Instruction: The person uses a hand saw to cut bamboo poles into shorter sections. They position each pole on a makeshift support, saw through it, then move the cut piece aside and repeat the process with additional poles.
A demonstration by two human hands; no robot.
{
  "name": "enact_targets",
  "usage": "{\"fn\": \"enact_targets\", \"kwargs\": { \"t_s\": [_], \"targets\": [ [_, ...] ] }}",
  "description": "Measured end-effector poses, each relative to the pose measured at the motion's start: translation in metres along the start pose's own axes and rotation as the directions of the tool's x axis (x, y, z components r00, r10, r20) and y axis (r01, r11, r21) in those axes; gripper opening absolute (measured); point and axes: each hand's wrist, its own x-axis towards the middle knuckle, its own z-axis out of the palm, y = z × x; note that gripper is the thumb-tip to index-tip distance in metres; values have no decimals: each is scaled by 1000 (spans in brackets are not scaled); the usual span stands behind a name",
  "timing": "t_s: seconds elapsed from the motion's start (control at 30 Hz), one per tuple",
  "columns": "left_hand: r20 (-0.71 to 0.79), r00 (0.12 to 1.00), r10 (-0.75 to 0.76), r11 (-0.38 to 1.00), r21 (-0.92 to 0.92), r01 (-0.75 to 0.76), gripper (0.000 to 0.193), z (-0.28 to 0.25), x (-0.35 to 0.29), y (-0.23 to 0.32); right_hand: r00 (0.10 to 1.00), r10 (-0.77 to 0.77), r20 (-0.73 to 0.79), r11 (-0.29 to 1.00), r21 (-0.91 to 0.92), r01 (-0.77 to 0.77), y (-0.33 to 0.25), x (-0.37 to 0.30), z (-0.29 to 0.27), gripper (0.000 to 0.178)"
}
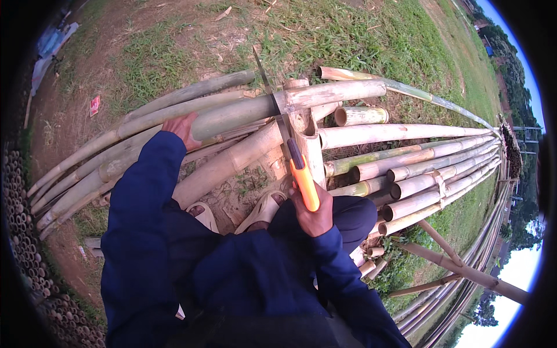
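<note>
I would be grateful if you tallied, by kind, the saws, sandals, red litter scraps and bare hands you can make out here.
Handsaw: 1
Sandals: 2
Red litter scrap: 1
Hands: 2, left hand and right hand
Total: 6

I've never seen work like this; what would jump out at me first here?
Probably the bright orange-handled saw near the middle, held in the right hand, its dark blade crossing a thick bamboo pole. The left hand rests on bamboo left of the blade. To the right, a row of poles shows open, hollow ends.
</note>
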Motion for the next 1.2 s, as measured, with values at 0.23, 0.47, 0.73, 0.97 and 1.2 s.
{"fn": "enact_targets", "kwargs": {
  "t_s": [0.23, 0.47, 0.73, 0.97, 1.2],
  "targets": [
    [158, 986, -47, 999, -14, 49, 71, -12, 13, -1, 998, 69, 6, 997, -43, -69, -6, -29, -23, 15],
    [68, 995, -71, 996, 58, 67, 71, -19, 18, 9, 999, 43, 2, 999, -12, -43, 8, 1, 1, 16],
    [154, 985, -77, 997, 9, 77, 72, -22, 20, 7, 998, -11, -58, 1000, -24, 9, -2, -16, -13, 14],
    [83, 993, -84, 996, 41, 80, 70, -16, 21, -1, 998, 54, 23, 998, -36, -54, -4, -7, -6, 16],
    [-39, 998, 47, 997, 57, -45, 56, -3, 10, -4, 998, 63, -31, 997, -39, -64, -30, -30, -21, 17]
  ]
}}
